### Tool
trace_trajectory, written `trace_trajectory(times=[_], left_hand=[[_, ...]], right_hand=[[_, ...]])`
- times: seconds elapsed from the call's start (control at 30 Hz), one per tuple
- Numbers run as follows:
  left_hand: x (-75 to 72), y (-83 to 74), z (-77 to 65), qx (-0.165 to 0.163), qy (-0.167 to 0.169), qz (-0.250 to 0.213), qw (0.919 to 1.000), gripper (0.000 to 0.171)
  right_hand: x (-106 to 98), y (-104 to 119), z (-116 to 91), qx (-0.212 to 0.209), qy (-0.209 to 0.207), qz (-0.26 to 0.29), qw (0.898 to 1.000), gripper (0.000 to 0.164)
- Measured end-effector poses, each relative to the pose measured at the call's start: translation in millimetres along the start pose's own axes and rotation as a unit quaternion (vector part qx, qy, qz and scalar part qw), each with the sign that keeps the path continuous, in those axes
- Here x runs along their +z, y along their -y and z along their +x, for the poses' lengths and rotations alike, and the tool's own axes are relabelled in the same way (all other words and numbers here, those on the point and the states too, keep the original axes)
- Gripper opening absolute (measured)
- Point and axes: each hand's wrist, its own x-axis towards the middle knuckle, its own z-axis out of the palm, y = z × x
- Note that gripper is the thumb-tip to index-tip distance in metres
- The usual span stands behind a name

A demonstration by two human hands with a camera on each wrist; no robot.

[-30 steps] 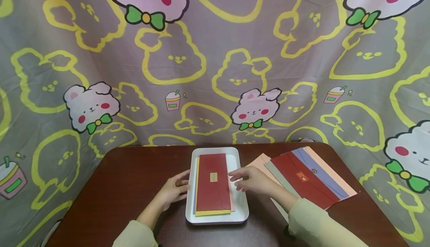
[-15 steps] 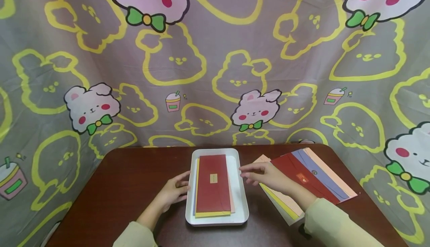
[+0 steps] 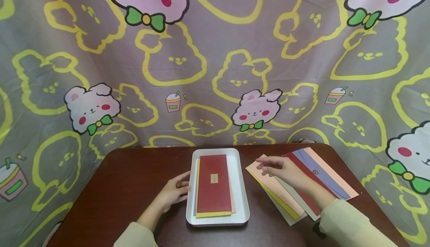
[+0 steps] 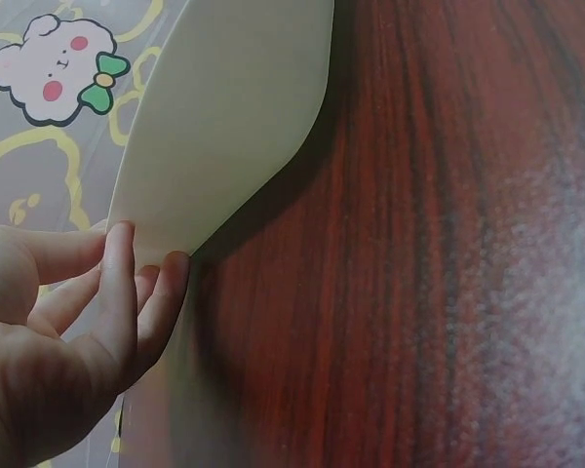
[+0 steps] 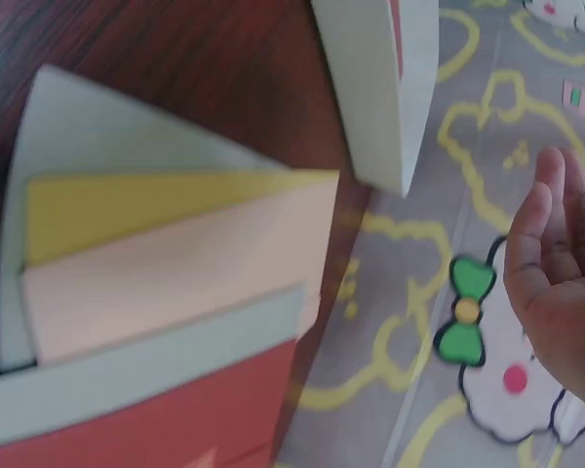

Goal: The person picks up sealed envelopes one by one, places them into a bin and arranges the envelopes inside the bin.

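Observation:
A white rectangular tray sits mid-table in the head view, holding a stack of long envelopes. Topmost is a dark red envelope with a small gold label, over yellow, blue and pink edges. My left hand rests its fingertips against the tray's left side; in the left wrist view those fingers touch the outer wall. My right hand hovers over the fanned envelopes on the right, fingers loosely bent and holding nothing. Beneath it lies a peach envelope on a yellow one.
More envelopes fan out at the right: a grey one, a larger red one, a blue one and another peach one. A patterned curtain hangs behind the brown table.
My right hand has moved from the tray's right edge rightward to above the fanned envelopes. The left hand stays at the tray's left side, and the tray's stack looks the same.

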Motion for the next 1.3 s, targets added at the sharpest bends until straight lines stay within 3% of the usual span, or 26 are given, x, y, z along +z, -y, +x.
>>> trace_trajectory(times=[0.27, 0.53, 0.97, 1.3], left_hand=[[0.0, -1.2, -1.3, -0.003, -0.001, -0.005, 1.0, 0.056], [0.3, 0.5, -2.6, -0.005, -0.006, -0.004, 1.0, 0.056], [-1.4, 3.3, 0.7, 0.006, 0.008, -0.014, 0.9999, 0.056], [-1.2, 2.6, -0.4, 0.0, 0.001, -0.008, 1.0, 0.056]], right_hand=[[-25.2, -15.0, -19.9, 0.025, -0.061, 0.005, 0.998, 0.044], [-48.2, -28.4, -40.8, 0.042, -0.101, -0.026, 0.994, 0.046], [-61.1, -59.2, -57.5, 0.038, -0.16, -0.031, 0.986, 0.043], [-73.7, -89.1, -71.1, 0.097, -0.169, -0.131, 0.972, 0.041]])
